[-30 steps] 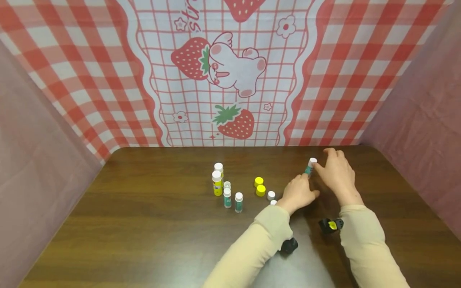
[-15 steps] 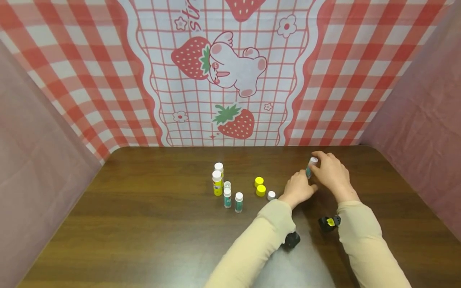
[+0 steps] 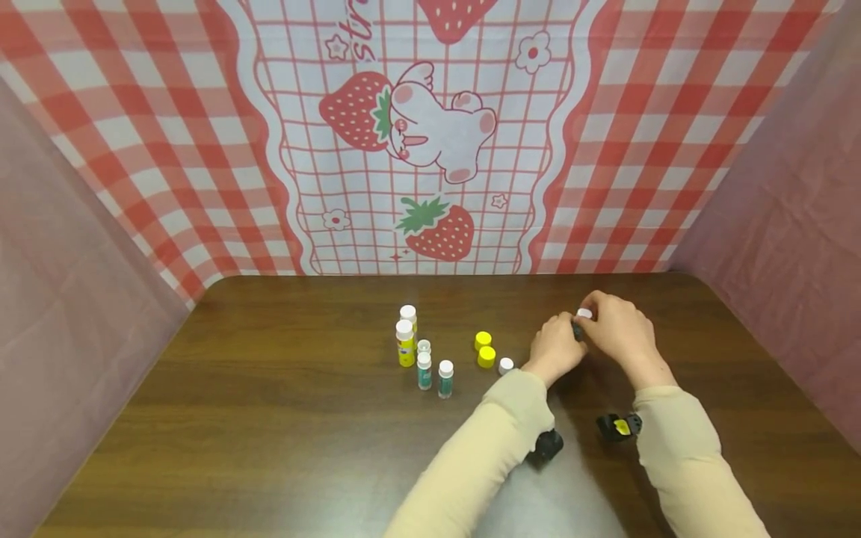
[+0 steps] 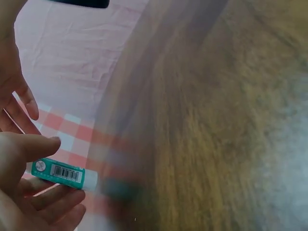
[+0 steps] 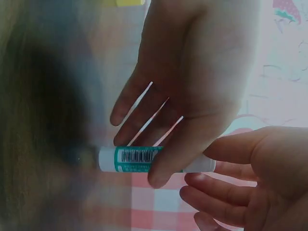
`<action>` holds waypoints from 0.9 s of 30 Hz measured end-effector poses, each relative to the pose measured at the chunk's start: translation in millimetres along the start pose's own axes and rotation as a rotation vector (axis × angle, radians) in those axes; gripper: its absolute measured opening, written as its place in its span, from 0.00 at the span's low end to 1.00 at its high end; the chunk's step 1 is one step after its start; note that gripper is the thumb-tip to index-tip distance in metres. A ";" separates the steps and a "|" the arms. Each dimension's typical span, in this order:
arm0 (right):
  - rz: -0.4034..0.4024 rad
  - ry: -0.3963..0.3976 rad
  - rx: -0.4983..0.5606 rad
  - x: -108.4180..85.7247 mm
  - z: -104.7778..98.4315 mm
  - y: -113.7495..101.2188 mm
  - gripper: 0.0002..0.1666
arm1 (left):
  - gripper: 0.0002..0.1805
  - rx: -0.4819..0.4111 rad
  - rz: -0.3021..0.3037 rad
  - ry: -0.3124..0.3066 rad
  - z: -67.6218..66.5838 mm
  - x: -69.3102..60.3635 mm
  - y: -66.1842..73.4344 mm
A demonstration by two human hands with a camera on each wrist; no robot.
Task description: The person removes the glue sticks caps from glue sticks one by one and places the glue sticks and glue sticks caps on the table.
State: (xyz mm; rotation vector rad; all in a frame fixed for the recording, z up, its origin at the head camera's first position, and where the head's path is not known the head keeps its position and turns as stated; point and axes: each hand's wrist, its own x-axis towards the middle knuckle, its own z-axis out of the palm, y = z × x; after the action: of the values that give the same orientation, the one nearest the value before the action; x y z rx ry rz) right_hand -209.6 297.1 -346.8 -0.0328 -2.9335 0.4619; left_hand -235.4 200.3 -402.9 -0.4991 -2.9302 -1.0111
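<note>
A glue stick (image 5: 137, 156) with a green barcoded label and white ends is held between both hands at the right of the table. In the head view, mostly its white cap (image 3: 584, 314) shows. My left hand (image 3: 557, 345) grips the labelled body; the left wrist view shows the thumb across the label (image 4: 65, 173). From the right, my right hand (image 3: 620, 335) pinches the capped end with thumb and fingers. Left of the hands lie two yellow caps (image 3: 486, 357) and a white cap (image 3: 507, 366), partly covered by the left wrist.
Two yellow glue sticks (image 3: 406, 345) with white caps stand left of centre. Two green glue sticks (image 3: 445, 379) stand nearby, with another white-topped one (image 3: 424, 347) partly hidden behind. A checked strawberry cloth (image 3: 444, 134) hangs behind the wooden table (image 3: 282, 418).
My right hand has moved left and down onto the glue stick's cap, from spread fingers to a pinch. The left hand has risen slightly along the body, and the stick's top sits lower.
</note>
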 end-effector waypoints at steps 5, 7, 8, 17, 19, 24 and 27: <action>-0.012 0.034 0.022 -9.1 -3.9 -5.1 0.17 | 0.09 -0.002 -0.013 0.087 -5.2 -5.0 0.1; -0.015 0.045 0.029 -11.1 -4.0 -6.7 0.18 | 0.08 -0.002 -0.016 0.119 -8.0 -7.7 -0.8; -0.017 0.053 0.031 -12.3 -3.8 -7.4 0.18 | 0.08 0.006 -0.013 0.132 -9.2 -9.2 -1.3; -0.053 0.113 0.049 -24.8 -6.3 -10.2 0.21 | 0.08 0.131 0.103 0.260 -16.5 -30.5 -5.9; -0.067 0.104 0.062 -28.9 -7.6 -11.3 0.21 | 0.08 0.152 0.138 0.282 -19.5 -36.5 -8.3; -0.106 0.079 0.098 -39.6 -8.5 -18.7 0.20 | 0.07 0.220 0.221 0.322 -29.4 -52.9 -17.1; -0.138 0.080 0.097 -46.3 -8.6 -27.8 0.17 | 0.09 0.260 0.250 0.333 -38.5 -63.0 -23.7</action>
State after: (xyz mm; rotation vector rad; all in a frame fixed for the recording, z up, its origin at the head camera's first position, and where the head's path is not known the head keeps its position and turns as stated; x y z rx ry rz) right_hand -162.4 271.1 -337.9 0.1594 -2.8082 0.5664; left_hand -186.5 140.9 -393.2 -0.5999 -2.5708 -0.6058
